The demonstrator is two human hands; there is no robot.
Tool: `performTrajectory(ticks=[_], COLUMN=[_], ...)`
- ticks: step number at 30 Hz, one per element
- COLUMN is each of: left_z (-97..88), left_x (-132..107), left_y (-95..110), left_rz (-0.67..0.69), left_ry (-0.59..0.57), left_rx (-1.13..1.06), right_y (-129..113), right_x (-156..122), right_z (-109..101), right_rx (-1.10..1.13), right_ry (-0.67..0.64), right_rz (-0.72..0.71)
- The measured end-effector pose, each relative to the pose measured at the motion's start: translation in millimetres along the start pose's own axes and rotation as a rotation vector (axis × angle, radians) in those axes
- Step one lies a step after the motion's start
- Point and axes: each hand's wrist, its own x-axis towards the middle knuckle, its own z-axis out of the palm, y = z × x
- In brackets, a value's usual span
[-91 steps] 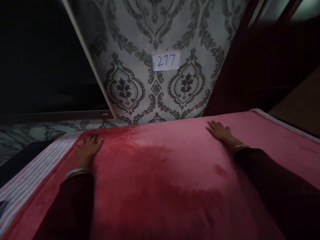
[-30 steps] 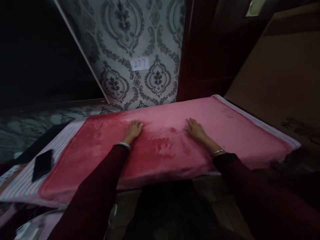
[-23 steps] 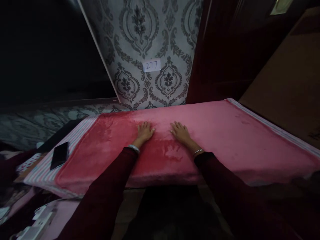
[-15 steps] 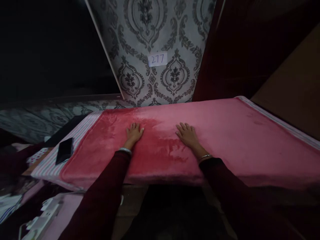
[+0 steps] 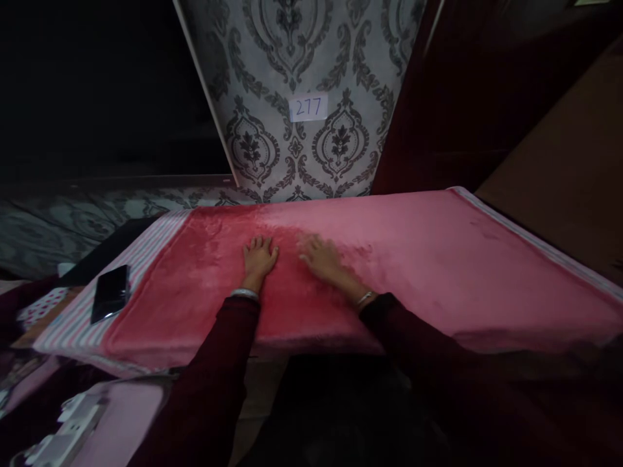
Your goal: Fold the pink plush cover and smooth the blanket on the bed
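A pink plush blanket lies spread over a long table, its nap darker red on the left half and paler on the right. My left hand rests flat on the darker part, fingers spread. To its right, my right hand is over the blanket with its fingers outstretched and blurred by motion. Neither hand holds anything. Beneath the blanket's left end a striped cloth shows.
A black smartphone lies on the striped cloth at the left. Lower left is a white power strip. Behind the table are a dark screen, patterned wallpaper and a paper label reading 277. A brown panel stands at the right.
My right hand has swept left across the blanket toward my left hand, and the nap it crossed looks darker. My left hand stays in nearly the same place.
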Motion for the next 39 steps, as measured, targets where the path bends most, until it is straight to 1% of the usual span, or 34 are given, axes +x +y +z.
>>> performTrajectory(ticks=[2, 3, 4, 5, 6, 7, 9, 12, 14, 17, 19, 20, 21, 22, 23, 24, 26, 28, 30, 31, 32, 33, 34, 35, 37, 39], left_z=[0.6, 0.9, 1.1, 1.1, 1.1, 0.9, 0.3, -0.9, -1.8, -3.4, -5.0, -6.1, -7.6, -9.4, -11.8, -14.5, -20.4, -24.8, -25.0, -23.4, -20.8, -17.6, -14.3, -11.3, -7.5, -7.1], left_x=[0.3, 0.8, 1.4, 2.1, 2.8, 3.4, 4.2, 4.8, 4.8, 4.1, 3.5, 3.3, 3.3, 3.5, 3.8, 4.0, 2.5, -4.5, -20.0, -30.7, -42.7, -55.2, -67.2, -77.8, -92.9, -99.3], left_y=[-1.5, -2.2, -2.9, -3.5, -3.9, -4.2, -4.2, -3.2, -2.1, -0.3, 0.6, 1.0, 1.2, 1.5, 2.0, 3.0, 7.3, 15.5, 26.5, 32.0, 36.9, 40.9, 43.8, 45.7, 47.3, 47.8], left_rz=[0.01, 0.015, 0.019, 0.024, 0.031, 0.037, 0.045, 0.04, 0.032, 0.026, 0.027, 0.03, 0.035, 0.043, 0.051, 0.06, 0.074, 0.095, 0.149, 0.182, 0.213, 0.237, 0.25, 0.255, 0.25, 0.24], left_ry=[0.009, 0.008, 0.006, 0.004, 0.004, 0.006, 0.012, 0.007, 0.007, 0.02, 0.031, 0.039, 0.047, 0.054, 0.057, 0.053, 0.014, -0.047, -0.08, -0.09, -0.1, -0.114, -0.133, -0.154, -0.172, -0.167], left_rx=[0.004, 0.008, 0.012, 0.017, 0.02, 0.021, 0.016, 0.003, -0.002, -0.017, -0.029, -0.031, -0.03, -0.027, -0.021, -0.015, -0.01, -0.021, -0.032, -0.032, -0.028, -0.02, -0.011, -0.001, 0.016, 0.03], right_y=[-34.5, -44.9, -49.9, -49.3, -43.2, -32.3, 1.2, 69.3, 118.5, 185.5, 216.5, 225.2, 228.6, 226.1, 217.7, 203.8, 163.4, 115.4, 73.2, 57.7, 47.2, 41.9, 42.0, 47.0, 69.7, 104.2], right_x=[5.6, 6.8, 7.0, 6.2, 4.5, 1.7, -8.0, -37.3, -69.0, -128.4, -165.7, -180.5, -191.5, -198.3, -200.8, -199.2, -186.8, -169.1, -153.9, -148.9, -146.0, -145.2, -146.5, -149.6, -161.1, -179.4], right_z=[11.1, 16.7, 21.4, 24.7, 25.9, 25.2, 18.1, -1.2, -16.1, -38.3, -51.5, -57.0, -61.4, -64.5, -66.0, -65.7, -59.8, -48.1, -34.1, -27.7, -22.5, -18.7, -16.7, -16.4, -20.3, -28.7], right_rx=[0.041, 0.052, 0.057, 0.055, 0.047, 0.031, -0.019, -0.123, -0.185, -0.202, -0.19, -0.185, -0.183, -0.186, -0.188, -0.188, -0.173, -0.112, -0.056, -0.031, -0.014, -0.004, -0.003, -0.011, -0.048, -0.101], right_ry=[-0.028, -0.038, -0.042, -0.041, -0.033, -0.023, -0.009, -0.004, -0.013, -0.044, -0.036, -0.022, -0.005, 0.018, 0.041, 0.062, 0.088, 0.047, 0.006, -0.019, -0.038, -0.05, -0.055, -0.052, -0.032, -0.001], right_rz=[-0.118, -0.144, -0.149, -0.135, -0.104, -0.06, 0.048, 0.227, 0.378, 0.648, 0.804, 0.873, 0.922, 0.941, 0.921, 0.864, 0.648, 0.43, 0.221, 0.158, 0.124, 0.111, 0.118, 0.137, 0.203, 0.306])
